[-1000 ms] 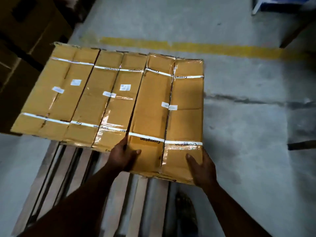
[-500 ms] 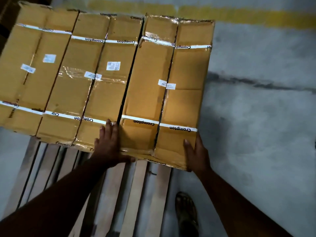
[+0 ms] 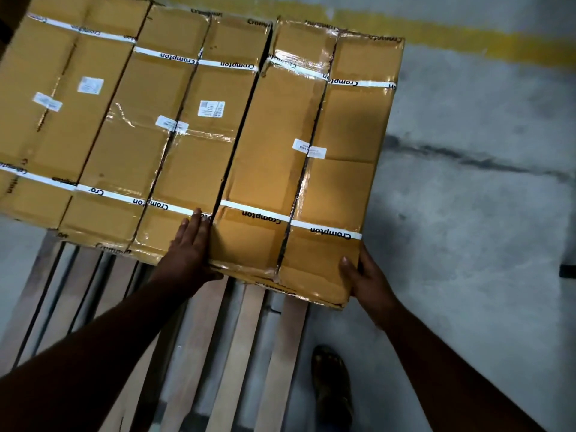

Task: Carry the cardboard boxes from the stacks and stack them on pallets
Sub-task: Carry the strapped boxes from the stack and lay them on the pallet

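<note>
Brown taped cardboard box (image 3: 299,169) sits rightmost in the row on the wooden slatted pallet (image 3: 199,344). Left hand (image 3: 190,254) lies flat on top; right hand (image 3: 367,279) grips its near right corner.

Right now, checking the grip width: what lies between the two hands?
In the head view, the near end of the rightmost cardboard box spans the stretch between the left hand and the right hand, including its taped centre seam.
</note>
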Demonstrator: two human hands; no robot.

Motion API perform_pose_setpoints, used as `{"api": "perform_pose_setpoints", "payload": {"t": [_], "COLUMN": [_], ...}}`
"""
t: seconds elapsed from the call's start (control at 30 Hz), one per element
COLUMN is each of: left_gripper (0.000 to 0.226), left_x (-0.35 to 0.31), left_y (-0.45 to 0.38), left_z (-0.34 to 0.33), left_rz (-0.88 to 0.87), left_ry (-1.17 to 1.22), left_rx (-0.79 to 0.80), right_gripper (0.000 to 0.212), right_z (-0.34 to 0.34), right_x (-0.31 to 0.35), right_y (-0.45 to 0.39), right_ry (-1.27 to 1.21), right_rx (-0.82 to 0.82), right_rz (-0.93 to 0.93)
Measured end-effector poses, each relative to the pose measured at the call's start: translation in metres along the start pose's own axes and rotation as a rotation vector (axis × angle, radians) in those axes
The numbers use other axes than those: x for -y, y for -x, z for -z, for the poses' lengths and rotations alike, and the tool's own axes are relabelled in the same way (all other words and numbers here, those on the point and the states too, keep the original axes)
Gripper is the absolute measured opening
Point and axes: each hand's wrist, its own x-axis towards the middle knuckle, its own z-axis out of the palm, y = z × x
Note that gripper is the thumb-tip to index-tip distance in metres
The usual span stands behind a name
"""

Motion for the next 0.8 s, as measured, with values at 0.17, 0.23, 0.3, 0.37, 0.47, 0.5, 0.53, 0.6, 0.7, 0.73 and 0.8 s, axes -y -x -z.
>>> {"api": "perform_pose_setpoints", "payload": {"t": [0.17, 0.23, 0.3, 0.37, 0.47, 0.5, 0.53, 0.6, 0.7, 0.73, 0.8], "left_gripper": [0.125, 0.121, 0.12, 0.12, 0.125, 0.125, 0.121, 0.107, 0.079, 0.067, 0.052], "left_x": [0.008, 0.006, 0.002, -0.001, -0.007, -0.011, -0.018, -0.039, -0.077, -0.087, -0.106], "left_y": [0.008, 0.006, 0.006, 0.009, 0.014, 0.015, 0.017, 0.031, 0.061, 0.075, 0.1], "left_z": [-0.011, -0.015, -0.017, -0.016, -0.015, -0.017, -0.018, -0.014, 0.006, 0.018, 0.044], "left_rz": [-0.023, -0.017, 0.0, 0.012, -0.019, -0.044, -0.067, -0.105, -0.114, -0.064, 0.011], "left_ry": [0.028, 0.016, -0.015, -0.021, -0.097, -0.154, -0.187, -0.155, 0.016, 0.092, 0.201], "left_rx": [-0.07, -0.07, -0.064, -0.066, -0.045, -0.042, -0.043, -0.033, -0.052, -0.085, -0.173], "right_gripper": [0.064, 0.082, 0.094, 0.095, 0.102, 0.106, 0.11, 0.109, 0.072, 0.056, 0.032], "right_z": [-0.008, -0.012, -0.019, -0.026, -0.038, -0.041, -0.045, -0.052, -0.061, -0.068, -0.085], "right_x": [-0.003, 0.003, 0.008, 0.01, 0.01, 0.011, 0.012, 0.017, 0.047, 0.064, 0.103], "right_y": [0.002, -0.004, -0.007, -0.002, 0.011, 0.015, 0.018, 0.034, 0.063, 0.078, 0.114], "right_ry": [0.064, 0.211, 0.345, 0.401, 0.497, 0.541, 0.585, 0.684, 0.772, 0.71, 0.491], "right_rx": [0.024, 0.055, 0.041, -0.068, -0.229, -0.25, -0.258, -0.267, -0.325, -0.366, -0.415], "right_rz": [-0.03, -0.017, 0.011, 0.021, 0.045, 0.047, 0.041, 0.037, 0.163, 0.238, 0.328]}}
